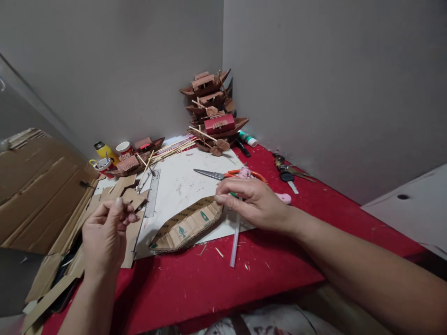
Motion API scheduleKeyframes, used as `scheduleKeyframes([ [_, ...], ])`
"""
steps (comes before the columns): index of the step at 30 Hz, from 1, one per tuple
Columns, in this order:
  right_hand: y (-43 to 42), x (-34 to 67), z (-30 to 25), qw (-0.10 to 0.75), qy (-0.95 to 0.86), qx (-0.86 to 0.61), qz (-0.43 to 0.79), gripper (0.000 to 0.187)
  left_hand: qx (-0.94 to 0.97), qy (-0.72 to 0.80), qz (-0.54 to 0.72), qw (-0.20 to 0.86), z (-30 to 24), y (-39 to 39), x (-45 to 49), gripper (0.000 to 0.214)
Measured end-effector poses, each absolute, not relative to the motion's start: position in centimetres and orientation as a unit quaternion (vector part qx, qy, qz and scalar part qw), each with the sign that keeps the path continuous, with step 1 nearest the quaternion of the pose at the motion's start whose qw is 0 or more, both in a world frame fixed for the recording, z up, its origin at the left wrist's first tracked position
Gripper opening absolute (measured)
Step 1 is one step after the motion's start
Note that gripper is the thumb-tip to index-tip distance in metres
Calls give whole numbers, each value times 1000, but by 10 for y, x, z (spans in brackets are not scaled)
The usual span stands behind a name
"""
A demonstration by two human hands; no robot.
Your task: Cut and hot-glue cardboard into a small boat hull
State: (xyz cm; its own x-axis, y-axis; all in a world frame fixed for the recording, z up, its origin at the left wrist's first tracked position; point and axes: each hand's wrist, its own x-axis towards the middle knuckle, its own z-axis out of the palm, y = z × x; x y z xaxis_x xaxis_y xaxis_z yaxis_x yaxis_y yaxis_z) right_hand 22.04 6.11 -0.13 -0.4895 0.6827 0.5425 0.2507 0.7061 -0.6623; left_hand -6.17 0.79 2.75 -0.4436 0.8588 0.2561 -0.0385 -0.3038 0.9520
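Note:
A cardboard boat hull (188, 223) with printed marks inside lies on a white sheet (178, 181). My right hand (254, 200) is above the hull's far right end, thumb and forefinger pinched together; what they hold, if anything, is too small to see. Whether the fingertips touch the hull I cannot tell. My left hand (106, 232) is raised left of the hull, its fingers curled and thumb pressed to them, with nothing I can make out between. Under and beside my right hand lie a translucent stick (235, 244) and orange-handled scissors (211, 174).
Finished model boats (218, 125) are stacked in the corner. A ruler (152, 193), thin wooden sticks (174, 150), cups (125, 148) and a yellow bottle (105, 151) are at left. Cardboard (45, 190) leans at far left. Keys (293, 174) lie on the red cloth (209, 288).

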Motion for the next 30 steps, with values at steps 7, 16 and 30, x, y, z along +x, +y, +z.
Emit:
scheduleKeyframes([
  [7,55,214,-6,449,-837,-212,229,34,483,523,590,381,16,10,-70,25],
  [16,56,213,-4,516,-792,-164,283,10,565,564,470,377,15,37,-63,34],
  [30,51,210,-13,430,-829,-157,321,18,546,575,438,423,-15,54,-67,43],
])
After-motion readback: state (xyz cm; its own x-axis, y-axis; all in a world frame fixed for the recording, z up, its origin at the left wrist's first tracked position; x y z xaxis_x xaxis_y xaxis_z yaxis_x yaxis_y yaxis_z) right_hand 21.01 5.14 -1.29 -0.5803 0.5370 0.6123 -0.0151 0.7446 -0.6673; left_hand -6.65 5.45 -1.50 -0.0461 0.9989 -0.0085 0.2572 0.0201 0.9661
